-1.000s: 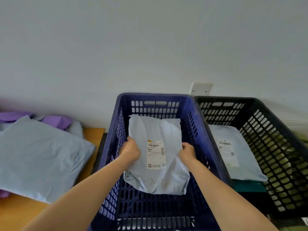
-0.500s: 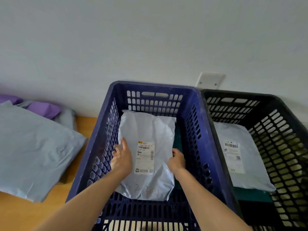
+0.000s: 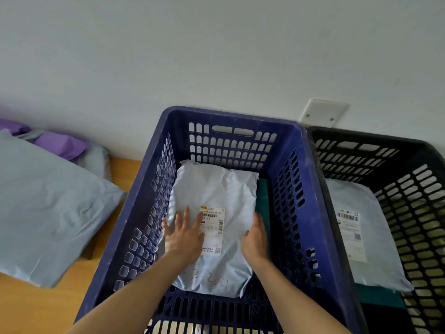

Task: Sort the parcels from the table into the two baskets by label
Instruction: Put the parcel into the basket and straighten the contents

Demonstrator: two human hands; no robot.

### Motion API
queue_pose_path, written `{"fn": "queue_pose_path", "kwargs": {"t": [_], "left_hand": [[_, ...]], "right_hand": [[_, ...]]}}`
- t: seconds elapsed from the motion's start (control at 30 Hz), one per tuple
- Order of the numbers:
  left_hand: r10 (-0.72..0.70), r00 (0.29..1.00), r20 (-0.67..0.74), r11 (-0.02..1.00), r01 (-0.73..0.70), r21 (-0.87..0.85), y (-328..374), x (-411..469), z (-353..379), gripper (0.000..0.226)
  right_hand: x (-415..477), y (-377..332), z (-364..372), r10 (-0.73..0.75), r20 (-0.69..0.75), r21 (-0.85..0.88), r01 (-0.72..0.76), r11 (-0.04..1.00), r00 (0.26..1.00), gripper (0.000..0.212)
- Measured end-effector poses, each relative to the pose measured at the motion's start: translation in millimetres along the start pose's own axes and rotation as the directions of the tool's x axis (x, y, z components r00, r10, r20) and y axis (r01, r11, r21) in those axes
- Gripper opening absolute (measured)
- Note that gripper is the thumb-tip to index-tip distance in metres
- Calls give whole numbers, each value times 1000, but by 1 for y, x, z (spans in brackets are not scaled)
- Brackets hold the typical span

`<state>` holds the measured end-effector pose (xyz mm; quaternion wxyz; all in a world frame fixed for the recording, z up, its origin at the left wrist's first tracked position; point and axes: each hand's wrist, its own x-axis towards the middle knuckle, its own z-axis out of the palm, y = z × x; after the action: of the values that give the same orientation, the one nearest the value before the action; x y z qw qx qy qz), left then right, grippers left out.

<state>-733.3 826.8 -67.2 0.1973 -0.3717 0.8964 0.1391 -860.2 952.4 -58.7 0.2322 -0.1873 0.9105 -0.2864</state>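
As hands (image 3: 184, 235) (image 3: 255, 237) touch it, parcel (image 3: 216, 189) (label (image 3: 213, 227) up), in blue basket (image 3: 231, 116)

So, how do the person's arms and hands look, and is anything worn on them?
The left hand and right hand are bare: no gloves, rings, watch or bracelet show. The left forearm and right forearm are uncovered down to the picture's edge, so no sleeve is in view.
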Motion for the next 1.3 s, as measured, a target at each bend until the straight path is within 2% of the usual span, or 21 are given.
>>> {"fn": "queue_pose_path", "kwargs": {"t": [0.07,0.1,0.2,0.3,0.57,0.73,0.9,1.0,1.17,1.3], "left_hand": [[-10,1000,11,999,10,36,-3,2,7,61],[-23,1000,16,999,22,46,-4,2,10,62],[-59,998,35,996,56,69,-6,2,20,65],[-81,995,53,995,77,59,-4,4,26,68],[-73,995,75,997,70,37,3,5,17,66],[-7,1000,19,997,8,-82,21,0,-21,67],[55,982,-178,975,-92,-203,26,-11,-74,60],[57,945,-321,961,-139,-238,25,-20,-108,56],[71,874,-480,946,-212,-246,18,-52,-162,56],[82,808,-583,941,-256,-222,-10,-78,-192,56]], "right_hand": [[3,7,7,-175,1,-271,169,948,985,66],[4,9,9,-254,55,-362,257,896,966,67],[8,15,15,-336,251,-482,419,770,908,64],[15,20,20,-303,319,-523,433,734,898,60],[21,11,13,-253,369,-549,429,717,894,58],[27,-5,-8,-323,300,-471,434,768,898,52],[29,-47,-40,-380,158,-383,412,827,911,52],[25,-79,-60,-461,44,-309,451,838,886,49],[7,-130,-90,-559,-133,-204,529,824,819,43],[-17,-166,-98,-599,-201,-185,571,800,775,41]]}}
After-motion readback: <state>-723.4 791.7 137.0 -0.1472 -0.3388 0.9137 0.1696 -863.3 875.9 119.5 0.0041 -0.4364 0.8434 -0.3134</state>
